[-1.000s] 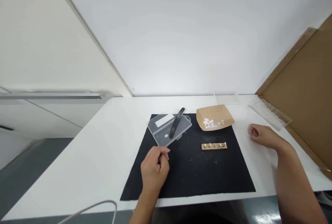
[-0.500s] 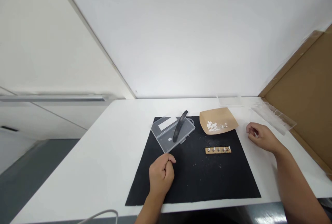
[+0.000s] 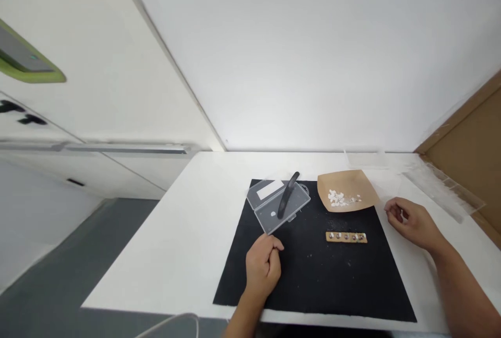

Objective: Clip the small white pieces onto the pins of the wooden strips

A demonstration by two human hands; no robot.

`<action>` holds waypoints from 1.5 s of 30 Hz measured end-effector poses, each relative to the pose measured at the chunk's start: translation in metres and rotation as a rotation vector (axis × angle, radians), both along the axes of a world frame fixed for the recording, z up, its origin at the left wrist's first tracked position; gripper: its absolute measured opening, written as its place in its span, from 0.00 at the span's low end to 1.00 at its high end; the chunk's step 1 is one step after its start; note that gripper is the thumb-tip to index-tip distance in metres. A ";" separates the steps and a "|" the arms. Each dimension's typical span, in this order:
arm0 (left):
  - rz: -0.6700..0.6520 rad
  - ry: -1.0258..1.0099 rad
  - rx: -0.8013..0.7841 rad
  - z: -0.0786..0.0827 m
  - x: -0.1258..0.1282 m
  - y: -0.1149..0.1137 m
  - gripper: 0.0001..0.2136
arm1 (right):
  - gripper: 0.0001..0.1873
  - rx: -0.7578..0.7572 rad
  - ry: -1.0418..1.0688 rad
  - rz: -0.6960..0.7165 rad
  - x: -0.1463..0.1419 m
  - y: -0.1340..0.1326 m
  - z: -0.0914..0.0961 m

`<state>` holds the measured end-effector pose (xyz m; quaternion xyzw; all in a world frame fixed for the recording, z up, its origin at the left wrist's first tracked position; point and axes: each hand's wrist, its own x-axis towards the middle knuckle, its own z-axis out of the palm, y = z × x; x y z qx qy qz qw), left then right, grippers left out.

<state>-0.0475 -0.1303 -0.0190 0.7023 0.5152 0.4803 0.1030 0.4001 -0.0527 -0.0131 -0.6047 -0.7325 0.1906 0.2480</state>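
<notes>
My left hand [image 3: 263,266] rests as a loose fist on the black mat [image 3: 313,280], just below a clear plastic case [image 3: 264,216] that lies with its lid open. A curved black tool [image 3: 288,195] lies across the case; its exact kind is unclear. My right hand [image 3: 412,221] is curled on the white table, right of the mat, and nothing shows in its fingers. Left of it sits a brown paper tray [image 3: 348,181] with small white pieces [image 3: 337,198]. On the mat below the tray lies a tan strip [image 3: 346,237] bearing several small metal studs and white bits.
Clear plastic boxes [image 3: 442,186] stand at the back right beside a brown cardboard panel [image 3: 469,140]. White walls close off the back. A pale cable [image 3: 172,321] hangs at the front edge of the white table [image 3: 168,244].
The view has turned left, so everything on the table appears further right. Both hands keep their curled poses and places relative to the mat.
</notes>
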 end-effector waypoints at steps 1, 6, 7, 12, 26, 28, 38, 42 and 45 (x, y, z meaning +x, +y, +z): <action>-0.004 -0.004 0.007 0.001 0.001 0.000 0.13 | 0.06 -0.002 -0.014 -0.001 0.000 -0.001 0.000; -0.079 0.027 0.050 0.002 0.002 -0.002 0.11 | 0.07 0.028 -0.101 0.035 -0.010 -0.005 0.007; -0.095 0.039 0.066 0.002 0.003 -0.003 0.11 | 0.07 0.045 -0.104 0.044 -0.012 -0.006 0.009; -0.075 0.072 0.080 0.009 0.015 -0.004 0.08 | 0.08 0.092 -0.084 0.064 -0.019 -0.008 0.017; -0.803 0.487 -0.121 0.039 0.077 0.098 0.23 | 0.07 0.121 -0.072 0.106 -0.023 -0.009 0.027; -0.774 0.457 -0.124 0.030 0.078 0.102 0.25 | 0.07 0.122 -0.064 0.091 -0.021 -0.009 0.028; -0.738 0.316 -0.155 0.011 0.067 0.105 0.15 | 0.07 0.102 -0.076 0.079 -0.019 -0.006 0.022; -0.801 0.294 -0.203 0.010 0.068 0.105 0.11 | 0.06 0.059 -0.077 0.124 -0.023 -0.003 0.019; -0.843 0.305 -0.230 0.012 0.068 0.104 0.09 | 0.07 0.027 -0.050 0.129 -0.026 -0.001 0.016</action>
